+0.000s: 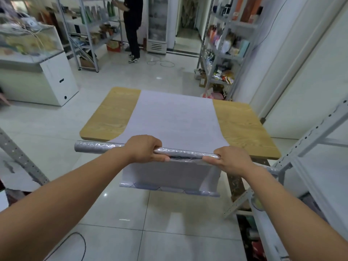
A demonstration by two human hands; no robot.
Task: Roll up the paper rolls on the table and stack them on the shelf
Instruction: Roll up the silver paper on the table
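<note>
A long silvery paper roll is held level in front of the near edge of the wooden table. My left hand grips it left of the middle, and my right hand grips it toward its right end. A wide sheet of pale paper runs from the roll across the tabletop to the far edge. Below the roll a loose flap of paper hangs down, with a faint pattern along its lower edge.
A grey metal shelf frame stands close on the right, and another upright on the left. Stocked shelves line the back left and right. A person in black stands at the far shelves. A black cable lies on the tiled floor.
</note>
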